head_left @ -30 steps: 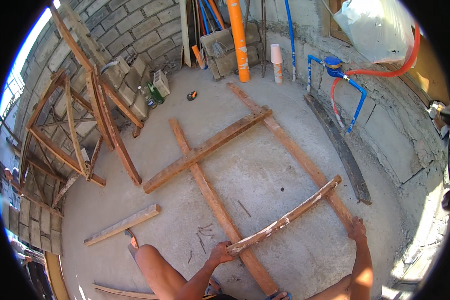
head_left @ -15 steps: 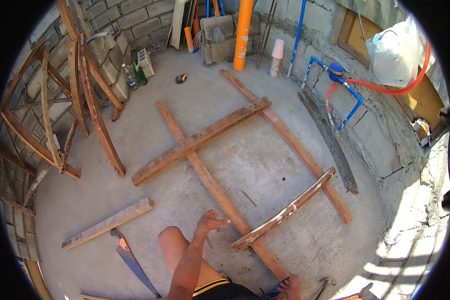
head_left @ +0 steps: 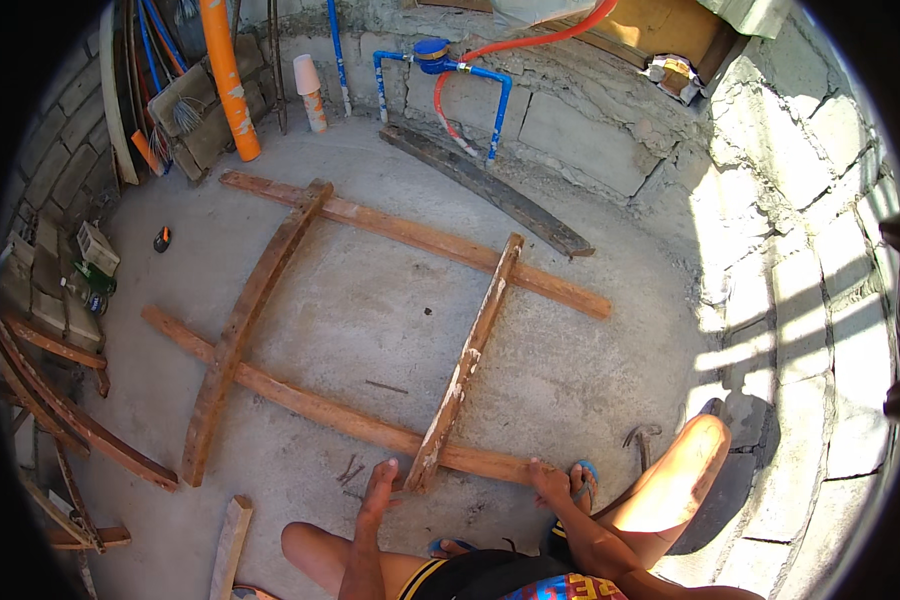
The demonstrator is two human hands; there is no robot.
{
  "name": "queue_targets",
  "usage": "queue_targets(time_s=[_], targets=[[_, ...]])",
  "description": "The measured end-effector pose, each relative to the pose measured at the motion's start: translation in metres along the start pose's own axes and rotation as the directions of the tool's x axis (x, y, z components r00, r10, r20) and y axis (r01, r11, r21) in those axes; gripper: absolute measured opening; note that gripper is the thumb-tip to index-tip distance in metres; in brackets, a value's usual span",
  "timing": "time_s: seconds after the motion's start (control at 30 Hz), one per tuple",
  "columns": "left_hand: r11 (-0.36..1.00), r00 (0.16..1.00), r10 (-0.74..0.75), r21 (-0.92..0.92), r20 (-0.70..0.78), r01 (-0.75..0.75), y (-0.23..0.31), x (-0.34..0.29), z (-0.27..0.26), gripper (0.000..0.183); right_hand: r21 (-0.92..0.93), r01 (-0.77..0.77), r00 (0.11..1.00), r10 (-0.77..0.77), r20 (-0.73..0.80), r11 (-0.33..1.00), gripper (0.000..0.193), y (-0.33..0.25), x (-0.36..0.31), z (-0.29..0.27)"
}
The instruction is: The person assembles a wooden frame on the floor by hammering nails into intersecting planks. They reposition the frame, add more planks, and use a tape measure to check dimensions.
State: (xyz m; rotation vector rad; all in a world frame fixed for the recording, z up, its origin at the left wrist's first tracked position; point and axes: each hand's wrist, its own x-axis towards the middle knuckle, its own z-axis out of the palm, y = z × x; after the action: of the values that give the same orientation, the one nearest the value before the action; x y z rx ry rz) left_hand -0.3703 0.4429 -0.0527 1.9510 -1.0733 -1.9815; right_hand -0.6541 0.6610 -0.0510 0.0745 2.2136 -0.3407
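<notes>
Two long reddish wooden boards lie on the floor: the near board (head_left: 320, 407) and the far board (head_left: 420, 236). Across them rest a thicker brown beam (head_left: 247, 310) at left and a white-stained wooden piece (head_left: 470, 355) at right. My right hand (head_left: 548, 482) grips the near board's right end, beside my sandalled foot. Close to the near end of the stained piece is my left hand (head_left: 378, 492), open and holding nothing, apart from the wood. A claw hammer (head_left: 643, 442) lies right of my right hand.
Several nails (head_left: 350, 470) lie left of my left hand. A short timber (head_left: 230, 550) is at lower left, a tape measure (head_left: 162, 239) further off. Curved wooden frames (head_left: 80, 420) stand at left. A dark plank (head_left: 485, 190) lies by the block wall, below blue piping (head_left: 500, 115).
My view has swung right, so the frame of boards appears turned and further left. The left hand is now near the stained piece's end; the right hand still holds the board's end.
</notes>
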Motion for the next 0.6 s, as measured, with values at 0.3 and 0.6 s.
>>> queue_targets(time_s=[0.3, 0.6], targets=[[0.965, 0.96, 0.261, -0.018, 0.098, -0.26, -0.009, 0.027, 0.024, 0.044, -0.136, 0.066, 0.99, -0.048, 0.133, 0.989, 0.092, -0.014, 0.006, -0.012], [0.956, 0.958, 0.277, -0.121, 0.079, -0.266, -0.041, 0.005, 0.076, 0.041, -0.206, 0.234, 0.971, -0.216, 0.106, 0.95, 0.101, 0.024, 0.058, 0.013]])
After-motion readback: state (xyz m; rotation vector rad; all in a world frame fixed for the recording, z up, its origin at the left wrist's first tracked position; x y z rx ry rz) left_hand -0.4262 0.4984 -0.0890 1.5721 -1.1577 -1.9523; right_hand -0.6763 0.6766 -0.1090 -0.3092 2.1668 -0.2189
